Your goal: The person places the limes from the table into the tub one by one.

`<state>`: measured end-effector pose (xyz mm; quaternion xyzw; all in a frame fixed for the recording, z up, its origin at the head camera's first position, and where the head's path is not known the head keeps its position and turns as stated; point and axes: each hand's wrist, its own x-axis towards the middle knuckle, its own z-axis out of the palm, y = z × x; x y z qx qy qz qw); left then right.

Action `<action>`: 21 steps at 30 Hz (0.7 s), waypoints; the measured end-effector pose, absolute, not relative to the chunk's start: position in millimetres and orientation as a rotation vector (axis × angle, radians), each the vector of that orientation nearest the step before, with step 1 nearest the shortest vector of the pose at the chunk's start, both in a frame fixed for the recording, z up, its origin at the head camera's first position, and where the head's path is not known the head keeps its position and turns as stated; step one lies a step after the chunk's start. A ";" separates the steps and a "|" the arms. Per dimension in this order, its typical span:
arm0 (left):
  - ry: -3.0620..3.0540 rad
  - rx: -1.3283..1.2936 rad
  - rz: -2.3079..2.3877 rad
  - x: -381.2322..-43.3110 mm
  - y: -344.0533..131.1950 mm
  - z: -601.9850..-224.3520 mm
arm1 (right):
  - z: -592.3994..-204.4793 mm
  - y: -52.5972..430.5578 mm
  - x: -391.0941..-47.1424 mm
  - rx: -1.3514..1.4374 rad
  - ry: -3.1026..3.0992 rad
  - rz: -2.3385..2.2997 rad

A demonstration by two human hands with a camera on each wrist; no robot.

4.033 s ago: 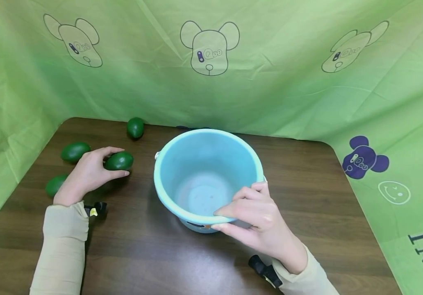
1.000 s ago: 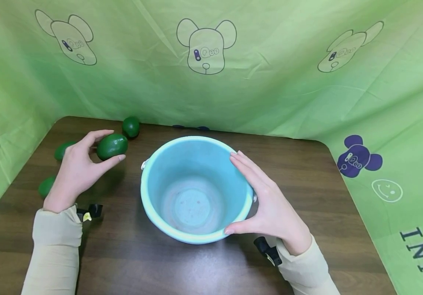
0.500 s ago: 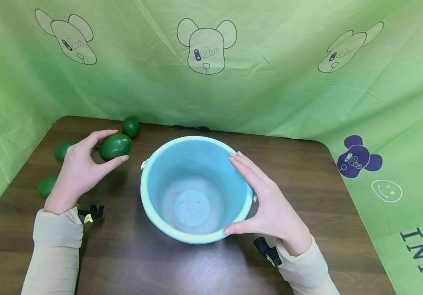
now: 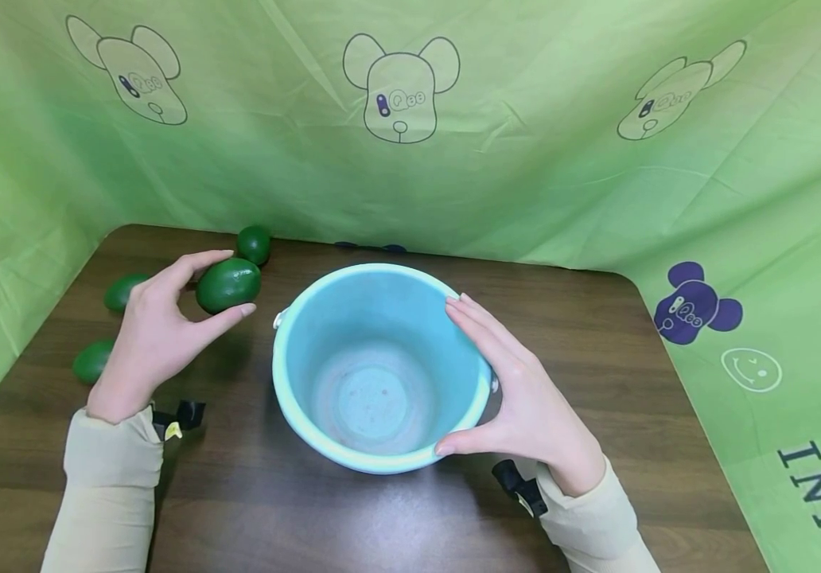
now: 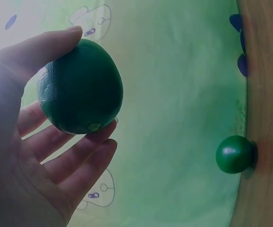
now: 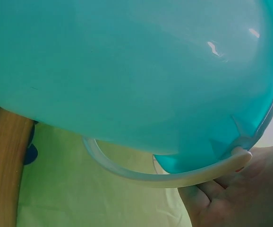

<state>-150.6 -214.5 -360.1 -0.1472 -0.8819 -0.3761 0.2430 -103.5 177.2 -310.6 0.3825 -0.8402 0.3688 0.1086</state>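
In the head view my left hand (image 4: 156, 330) holds a glossy dark green avocado (image 4: 229, 285) between thumb and fingers, raised over the table left of the bucket. The left wrist view shows the avocado's (image 5: 82, 87) pale stem end. A light blue bucket (image 4: 382, 310) stands mid-table, its inside bare down to the bottom. My right hand (image 4: 525, 398) rests on the bucket's right rim, thumb toward the front and fairly straight fingers toward the back. From the right wrist, the bucket's side (image 6: 127, 80) fills most of the view, and its pale handle (image 6: 150, 178) hangs down before the hand.
Another avocado (image 4: 254, 245) lies at the table's back edge. Two more, one avocado (image 4: 124, 293) and one avocado (image 4: 91, 360), lie left of my left hand, partly behind it. A green printed curtain (image 4: 410, 191) hangs along the back and sides of the brown table (image 4: 611, 358).
My left hand has lifted the avocado and lately drifts slightly right with it. My right hand went from pinching the front-right rim to lying spread along the right rim; the bucket shifted slightly.
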 end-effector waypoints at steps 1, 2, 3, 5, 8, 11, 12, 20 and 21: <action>-2.405 -0.405 -1.028 -149.7 -213.7 -359.2 | -310.1 177.2 -103.3 1.124 -2.473 1.081; -2.401 -0.410 -1.028 -148.9 -212.9 -358.3 | -309.5 176.9 -103.2 1.124 -2.473 1.080; -2.394 -0.415 -1.031 -148.0 -211.9 -357.3 | -309.5 176.8 -103.0 1.126 -2.471 1.080; -2.384 -0.424 -1.033 -146.4 -210.0 -355.2 | -309.0 176.5 -102.5 1.130 -2.467 1.084; -2.369 -0.443 -1.035 -144.2 -207.4 -352.9 | -307.9 175.8 -102.2 1.133 -2.466 1.091; -2.352 -0.462 -1.036 -142.9 -205.2 -351.2 | -305.7 175.1 -101.4 1.130 -2.472 1.095; -2.347 -0.469 -1.038 -142.5 -204.4 -350.8 | -305.0 174.9 -101.1 1.128 -2.475 1.095; -2.285 -0.510 -1.050 -140.7 -197.7 -348.6 | -309.5 176.2 -103.1 1.137 -2.463 1.086; -2.276 -0.512 -1.051 -140.2 -196.7 -348.2 | -309.5 176.6 -103.1 1.133 -2.470 1.080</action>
